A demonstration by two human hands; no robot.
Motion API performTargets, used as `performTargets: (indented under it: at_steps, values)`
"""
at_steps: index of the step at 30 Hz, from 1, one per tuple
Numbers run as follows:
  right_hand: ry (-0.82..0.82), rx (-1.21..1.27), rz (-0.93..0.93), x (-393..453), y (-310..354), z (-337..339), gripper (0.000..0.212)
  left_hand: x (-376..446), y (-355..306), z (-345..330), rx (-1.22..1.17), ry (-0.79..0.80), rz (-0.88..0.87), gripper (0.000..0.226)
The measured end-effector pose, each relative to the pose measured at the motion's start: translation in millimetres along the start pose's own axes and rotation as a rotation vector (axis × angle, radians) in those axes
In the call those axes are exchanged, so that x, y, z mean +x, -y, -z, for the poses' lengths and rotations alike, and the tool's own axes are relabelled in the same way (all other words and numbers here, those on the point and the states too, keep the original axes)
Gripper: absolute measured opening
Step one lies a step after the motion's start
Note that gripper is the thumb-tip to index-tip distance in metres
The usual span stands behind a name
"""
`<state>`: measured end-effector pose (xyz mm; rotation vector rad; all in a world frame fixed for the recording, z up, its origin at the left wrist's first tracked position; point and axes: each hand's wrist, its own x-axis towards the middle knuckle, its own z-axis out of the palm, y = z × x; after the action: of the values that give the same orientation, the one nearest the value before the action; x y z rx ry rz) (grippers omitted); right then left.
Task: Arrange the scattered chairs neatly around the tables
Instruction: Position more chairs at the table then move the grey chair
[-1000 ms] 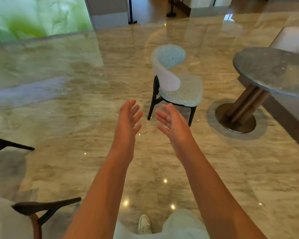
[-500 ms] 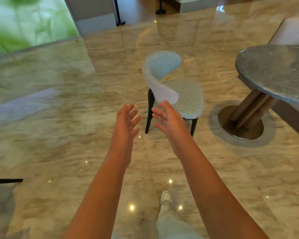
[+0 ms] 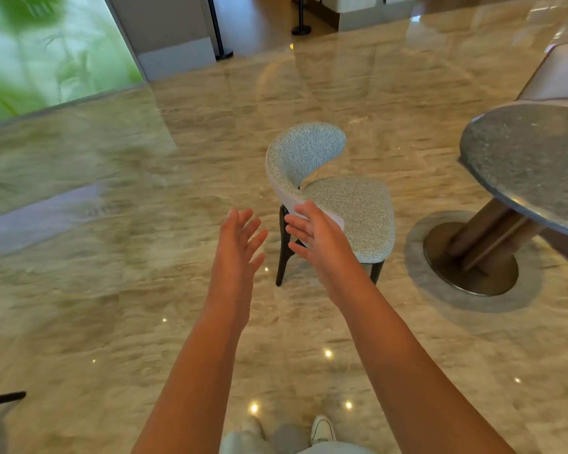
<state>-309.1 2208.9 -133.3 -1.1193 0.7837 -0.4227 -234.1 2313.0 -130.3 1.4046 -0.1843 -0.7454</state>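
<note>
Evidently stray, the chair [image 3: 338, 204] stands just left of the round table [image 3: 532, 165], seat toward it, so both hands, right hand [image 3: 312, 234] and left hand [image 3: 240, 244], reach spread and empty toward its backrest.

Both hands nearer the chair [image 3: 348, 204], right hand [image 3: 312, 234] now overlapping its backrest, second shoe visible

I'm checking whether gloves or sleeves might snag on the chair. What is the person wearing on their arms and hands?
Nothing: the left hand and right hand are bare, without gloves, rings or a watch. Both forearms are bare to the frame's bottom edge; no sleeve shows.
</note>
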Motion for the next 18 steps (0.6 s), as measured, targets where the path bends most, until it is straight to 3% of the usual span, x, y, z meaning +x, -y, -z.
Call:
performTargets:
  at_steps: [7, 18]
  values:
    - [-0.068, 0.018, -0.026, 84, 7, -41, 0.051, 90, -24, 26, -0.016, 0.013, 0.013, 0.05]
    - [-0.105, 0.06, 0.018, 225, 41, -174, 0.051, 262, -115, 107, 0.005, 0.091, -0.05, 0.054]
